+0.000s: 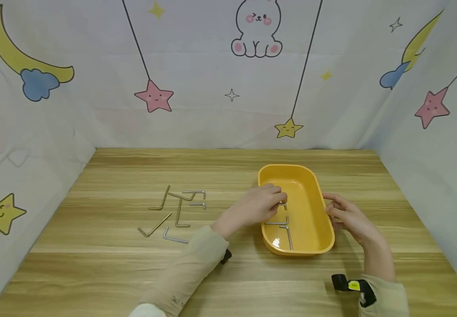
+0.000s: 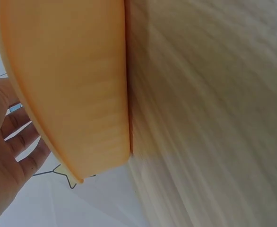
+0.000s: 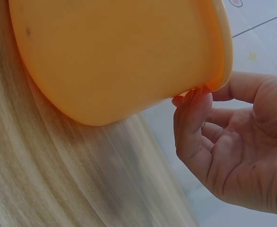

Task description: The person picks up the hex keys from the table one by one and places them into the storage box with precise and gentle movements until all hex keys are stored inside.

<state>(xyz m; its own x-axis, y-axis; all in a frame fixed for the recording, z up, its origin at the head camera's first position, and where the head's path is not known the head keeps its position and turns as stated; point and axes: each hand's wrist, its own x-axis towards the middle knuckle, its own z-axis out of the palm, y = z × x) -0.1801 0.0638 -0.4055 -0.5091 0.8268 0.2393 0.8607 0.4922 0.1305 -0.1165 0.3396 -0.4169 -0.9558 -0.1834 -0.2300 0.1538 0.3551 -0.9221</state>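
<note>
The left hand (image 1: 261, 203) reaches over the near-left rim of a yellow tray (image 1: 311, 215), fingers bent down inside it. Its fingertips are at a silver hex key (image 1: 285, 205), whose short bent end shows past them; the rest is hidden. Two more silver hex keys lie in the tray, one crosswise (image 1: 277, 223) and one pointing toward the near edge (image 1: 289, 237). At the tray's right side, the right hand (image 1: 345, 215) holds the wall near the rim. In the right wrist view, the fingers (image 3: 195, 118) touch the tray's outer wall just under its rim.
Left of the tray, several L-shaped keys lie loose on the wooden table (image 1: 93, 264): brass-coloured ones (image 1: 178, 213) and silver ones (image 1: 175, 239). The left forearm partly covers one silver key. White printed cloth (image 1: 197, 127) encloses the table at the back and sides.
</note>
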